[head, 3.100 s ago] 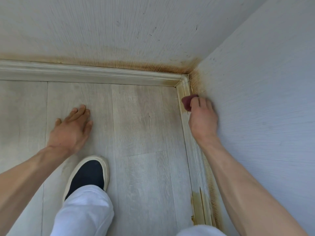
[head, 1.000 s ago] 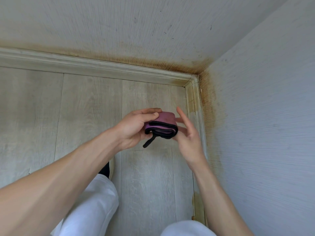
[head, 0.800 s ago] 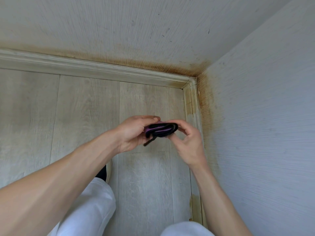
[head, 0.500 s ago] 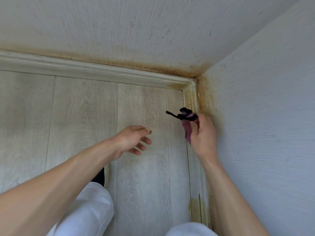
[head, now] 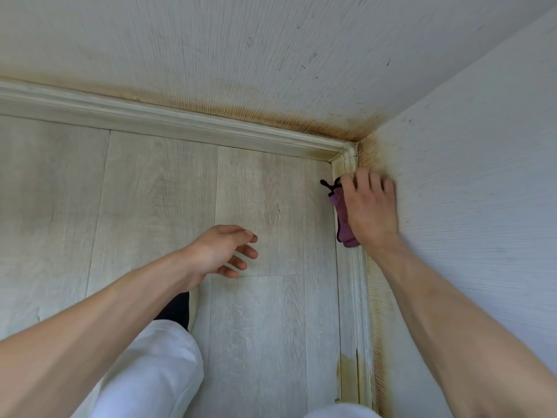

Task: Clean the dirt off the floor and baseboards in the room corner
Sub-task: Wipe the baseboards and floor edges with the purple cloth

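Right hand [head: 369, 212] hides most of the purple cloth [head: 343, 224].
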Tool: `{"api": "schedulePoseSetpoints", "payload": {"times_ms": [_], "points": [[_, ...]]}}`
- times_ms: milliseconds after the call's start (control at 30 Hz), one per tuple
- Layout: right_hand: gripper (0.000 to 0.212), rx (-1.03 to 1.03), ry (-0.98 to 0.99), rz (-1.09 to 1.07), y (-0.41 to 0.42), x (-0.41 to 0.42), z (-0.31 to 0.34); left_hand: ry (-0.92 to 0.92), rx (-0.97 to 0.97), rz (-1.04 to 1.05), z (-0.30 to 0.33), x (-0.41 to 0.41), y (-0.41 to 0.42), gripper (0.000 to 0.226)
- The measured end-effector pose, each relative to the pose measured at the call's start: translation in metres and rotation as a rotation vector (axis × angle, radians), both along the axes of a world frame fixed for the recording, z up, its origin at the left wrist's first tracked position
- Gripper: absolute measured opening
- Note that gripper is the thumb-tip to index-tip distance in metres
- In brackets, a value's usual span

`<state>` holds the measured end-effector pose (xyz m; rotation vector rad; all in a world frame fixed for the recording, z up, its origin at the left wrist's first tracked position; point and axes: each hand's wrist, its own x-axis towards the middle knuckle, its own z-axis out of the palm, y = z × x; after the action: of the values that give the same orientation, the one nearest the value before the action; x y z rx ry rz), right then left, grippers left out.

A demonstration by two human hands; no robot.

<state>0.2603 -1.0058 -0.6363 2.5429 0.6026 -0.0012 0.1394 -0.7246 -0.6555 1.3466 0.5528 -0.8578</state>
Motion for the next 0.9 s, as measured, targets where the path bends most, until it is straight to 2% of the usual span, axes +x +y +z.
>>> {"api": "schedulePoseSetpoints", "payload": {"times_ms": [67,200,333,567,800,900], "points": [[0.043,-0.031,0.004,-0.003,-0.003,0.001,0.001,0.006,0.01,0.002,0.0,-0.003,0.001,0.025],[0.043,-0.137,0.011,-0.078,-0.008,-0.014,-0.011,0.027,0.008,0.011,0.002,-0.008,0.0,0.028],[0.07,-0.228,0.034,-0.185,-0.016,-0.054,-0.026,0.018,0.007,0.017,0.004,-0.009,-0.003,0.029],[0.07,-0.24,0.086,-0.213,-0.015,-0.087,-0.033,0.019,0.0,0.027,0.006,-0.008,-0.002,0.028],[0.07,-0.25,0.015,-0.278,0.022,0.006,-0.037,0.008,0.017,0.053,0.007,-0.003,0.006,0.028],[0.07,-0.265,0.067,-0.273,0.014,-0.015,-0.032,0.006,0.02,0.052,0.007,-0.001,0.006,0.027]]}}
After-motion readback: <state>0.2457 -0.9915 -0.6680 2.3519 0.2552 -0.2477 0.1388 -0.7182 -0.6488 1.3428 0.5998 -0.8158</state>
